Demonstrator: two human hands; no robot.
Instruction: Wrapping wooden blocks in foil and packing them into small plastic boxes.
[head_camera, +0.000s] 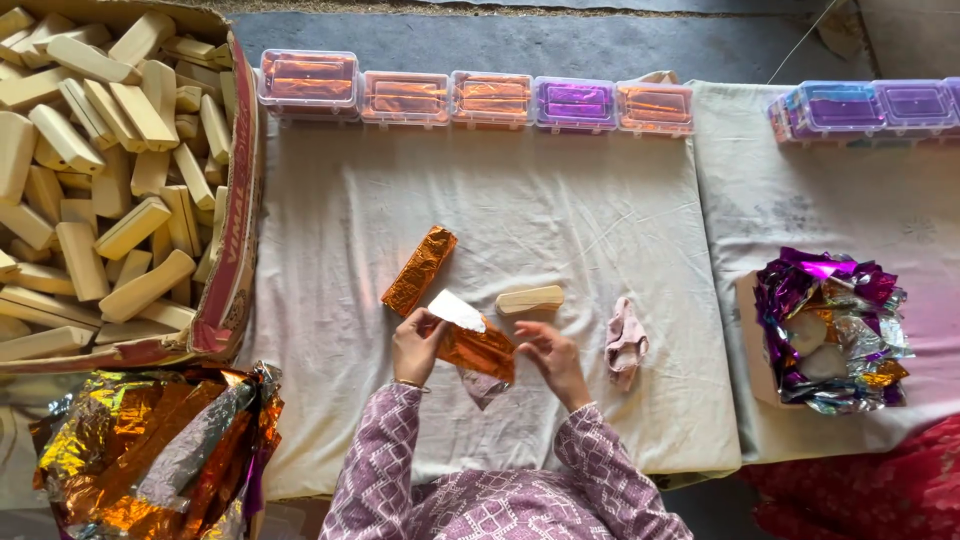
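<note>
Head view: orange foil-wrapped block (478, 350), partly wrapped with a silver flap upturned, pinched between left hand (415, 345) and right hand (550, 360) over the white cloth (560, 210). Just beyond lie a finished orange-wrapped bar (419, 270) and a bare pale wooden block (530, 299); a crumpled pink rag (625, 342) sits to the right.

Low bench (560, 190) draped in creased white cloth (350, 400); second pale cloth (800, 200) alongside at right. Grey floor (600, 45) beyond. Soft, even daylight, faint shadows only.
</note>
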